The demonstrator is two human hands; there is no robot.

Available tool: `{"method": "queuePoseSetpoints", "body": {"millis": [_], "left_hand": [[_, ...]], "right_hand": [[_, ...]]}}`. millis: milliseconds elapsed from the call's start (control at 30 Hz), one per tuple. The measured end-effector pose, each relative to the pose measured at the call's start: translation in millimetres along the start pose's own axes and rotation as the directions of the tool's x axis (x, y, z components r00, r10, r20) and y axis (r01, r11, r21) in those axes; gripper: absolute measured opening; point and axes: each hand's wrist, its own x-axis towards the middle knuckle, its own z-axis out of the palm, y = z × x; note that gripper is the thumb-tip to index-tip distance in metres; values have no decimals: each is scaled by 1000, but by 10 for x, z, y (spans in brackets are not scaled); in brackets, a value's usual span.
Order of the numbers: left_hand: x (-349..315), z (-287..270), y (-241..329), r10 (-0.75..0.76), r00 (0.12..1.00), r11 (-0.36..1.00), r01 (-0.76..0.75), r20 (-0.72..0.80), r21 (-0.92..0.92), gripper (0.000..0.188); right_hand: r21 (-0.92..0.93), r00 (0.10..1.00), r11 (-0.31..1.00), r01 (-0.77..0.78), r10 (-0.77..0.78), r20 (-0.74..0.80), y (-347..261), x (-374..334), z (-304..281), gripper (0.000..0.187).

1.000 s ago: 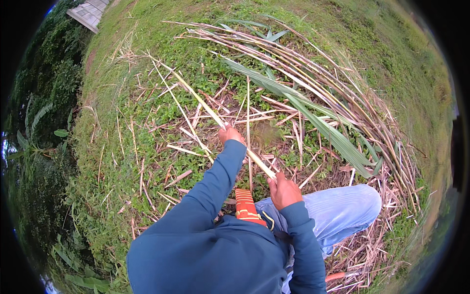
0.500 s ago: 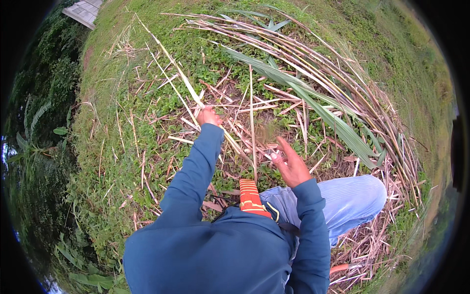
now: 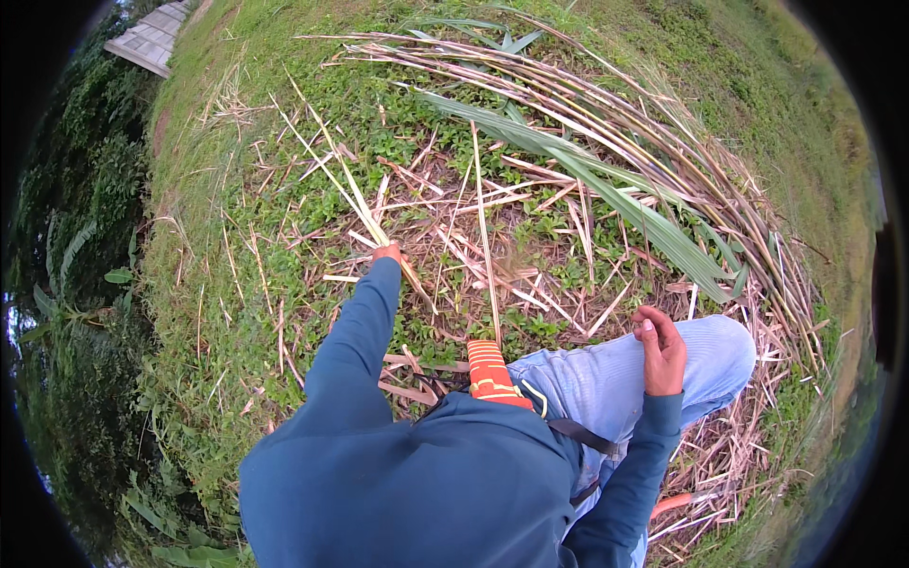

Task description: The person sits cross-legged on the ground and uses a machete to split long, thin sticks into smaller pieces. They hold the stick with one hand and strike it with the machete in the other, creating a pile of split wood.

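Note:
My left hand (image 3: 386, 252) is closed round the lower part of pale, stripped stalks (image 3: 355, 194). Two thin ends fan out toward the far left, while a short butt end sticks out on the near side of the fist. Above my bent knee, my right hand (image 3: 661, 350) is raised with its fingers loosely curled and the thumb up. I see nothing in it. Between the hands, a long thin stalk (image 3: 484, 237) lies upright in the view, its near end by an orange, yellow-striped item (image 3: 492, 374) at my waist.
A long bundle of brownish stalks (image 3: 606, 123) curves across the far right, with broad green leaves (image 3: 653, 222) beside it. Dry strips (image 3: 454, 251) litter the grass. An orange-handled tool (image 3: 674, 504) lies at the lower right. Dark bushes (image 3: 76, 379) line the left.
My right hand has moved right and nearer, over my knee, its fingers curling more. My left hand has drawn nearer and slightly left with the stalks.

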Motion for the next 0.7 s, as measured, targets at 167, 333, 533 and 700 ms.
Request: {"method": "queuePoseSetpoints", "body": {"millis": [167,333,533,700], "left_hand": [[306,-121,-41,-81,931,994,48,-356,-101,36],[192,-108,190,-52,890,981,-39,-453,-190,47],[-578,468,-16,41,867,999,-30,-497,30,50],[-576,375,202,-16,862,996,-33,-507,-87,48]], "right_hand": [[-91,997,994,62,-67,-46,23,-53,35,22],[44,995,997,64,-61,-79,31,-53,58,20],[-25,992,997,76,-78,-95,20,-86,19,20],[20,992,997,79,-77,-96,81,-88,-5,19]]}}
